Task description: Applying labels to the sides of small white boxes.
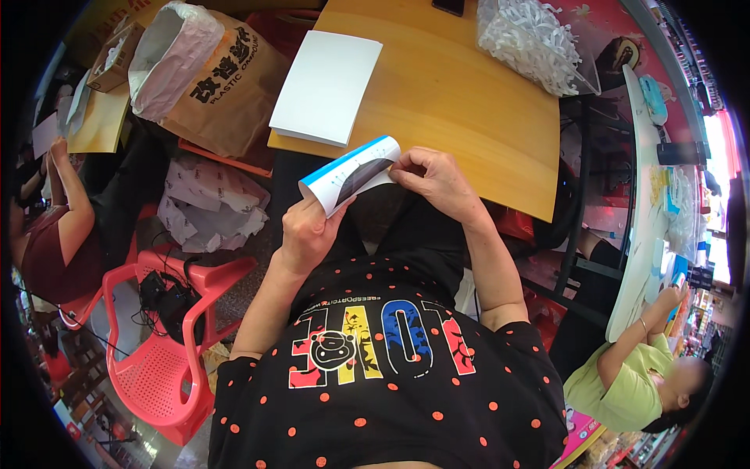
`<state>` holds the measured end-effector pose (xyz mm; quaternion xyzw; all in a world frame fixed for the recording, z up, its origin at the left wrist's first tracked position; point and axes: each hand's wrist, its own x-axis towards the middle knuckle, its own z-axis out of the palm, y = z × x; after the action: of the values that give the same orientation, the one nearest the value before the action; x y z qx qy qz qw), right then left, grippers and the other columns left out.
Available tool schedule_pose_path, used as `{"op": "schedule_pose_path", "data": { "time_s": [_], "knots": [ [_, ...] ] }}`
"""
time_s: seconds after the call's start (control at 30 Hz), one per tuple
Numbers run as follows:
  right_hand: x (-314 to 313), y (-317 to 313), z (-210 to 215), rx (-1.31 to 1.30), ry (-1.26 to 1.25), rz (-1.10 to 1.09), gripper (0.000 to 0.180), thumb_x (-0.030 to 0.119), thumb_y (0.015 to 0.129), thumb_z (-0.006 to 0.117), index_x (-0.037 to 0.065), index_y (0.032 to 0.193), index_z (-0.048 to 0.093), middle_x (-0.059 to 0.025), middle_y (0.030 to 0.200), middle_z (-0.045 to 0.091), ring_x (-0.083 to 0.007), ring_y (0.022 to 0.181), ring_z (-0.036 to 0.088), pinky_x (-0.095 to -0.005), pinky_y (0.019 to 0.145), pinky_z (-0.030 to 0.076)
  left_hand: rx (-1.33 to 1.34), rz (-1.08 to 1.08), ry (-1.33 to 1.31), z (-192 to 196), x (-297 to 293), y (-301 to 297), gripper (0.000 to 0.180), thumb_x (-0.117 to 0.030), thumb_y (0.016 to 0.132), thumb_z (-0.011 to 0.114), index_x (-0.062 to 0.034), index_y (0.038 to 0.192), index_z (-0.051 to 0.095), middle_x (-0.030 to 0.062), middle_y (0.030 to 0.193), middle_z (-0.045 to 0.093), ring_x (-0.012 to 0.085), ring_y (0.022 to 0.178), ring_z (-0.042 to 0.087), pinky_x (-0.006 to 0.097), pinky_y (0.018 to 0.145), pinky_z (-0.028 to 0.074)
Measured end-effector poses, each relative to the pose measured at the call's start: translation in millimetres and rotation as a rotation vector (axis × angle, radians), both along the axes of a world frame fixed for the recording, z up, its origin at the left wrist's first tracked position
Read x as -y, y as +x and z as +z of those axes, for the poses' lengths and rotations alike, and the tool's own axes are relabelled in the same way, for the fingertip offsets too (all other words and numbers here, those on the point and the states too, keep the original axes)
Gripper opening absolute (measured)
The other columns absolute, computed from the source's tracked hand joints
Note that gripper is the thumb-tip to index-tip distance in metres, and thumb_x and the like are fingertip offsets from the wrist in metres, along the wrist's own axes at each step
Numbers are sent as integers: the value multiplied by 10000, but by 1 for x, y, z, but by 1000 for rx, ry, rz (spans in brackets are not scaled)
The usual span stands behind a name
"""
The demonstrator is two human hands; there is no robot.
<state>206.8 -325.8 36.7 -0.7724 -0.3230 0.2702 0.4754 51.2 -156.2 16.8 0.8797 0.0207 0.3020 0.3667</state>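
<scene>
A curled printed sheet (pixel 344 173) with a blue edge and a dark grey patch is held up between my two hands, just off the table's near edge. My left hand (pixel 308 234) grips its lower left end, the fingers partly hidden behind the sheet. At the other end, my right hand (pixel 441 181) pinches the right edge between thumb and index finger. Beyond the sheet, a thick stack of white paper (pixel 328 86) lies on the left part of the yellow wooden table (pixel 453 102).
A clear bag of white paper strips (pixel 535 39) and a dark phone (pixel 449 6) are at the table's far side. Left stand a large brown sack (pixel 223 102) and a pink plastic chair (pixel 156 367) with cables. People work at left (pixel 66 227) and right (pixel 625 383).
</scene>
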Motion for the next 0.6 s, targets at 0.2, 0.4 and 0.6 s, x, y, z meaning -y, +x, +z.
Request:
{"op": "schedule_pose_path", "data": {
  "time_s": [0.2, 0.4, 0.6],
  "knots": [
    [-3, -4, -2, -25, -49, -9, 177, 141, 875, 621, -34, 849, 624, -18, 709, 581, -77, 656, 501, -248, 597, 422, 16, -6, 32, -2, -1, 0, 202, -18, 780, 715, 19, 970, 659, 146, 842, 682, 296, 711, 678, 336, 601, 537],
    [5, -5, -2, -145, 8, -55, 196, 162, 880, 605, -29, 902, 638, -65, 753, 616, -108, 705, 562, -275, 662, 468, 33, 2, 40, -2, -3, 1, 192, -16, 780, 712, 19, 961, 660, 148, 833, 680, 297, 703, 675, 338, 600, 537],
    [7, -6, 6, 171, 83, -60, 144, 70, 793, 710, -5, 892, 636, -18, 804, 615, -92, 695, 518, -216, 608, 417, 43, 12, 45, -1, -2, 2, 182, -18, 790, 707, 20, 962, 663, 153, 831, 681, 296, 704, 677, 336, 590, 533]
  ]
}}
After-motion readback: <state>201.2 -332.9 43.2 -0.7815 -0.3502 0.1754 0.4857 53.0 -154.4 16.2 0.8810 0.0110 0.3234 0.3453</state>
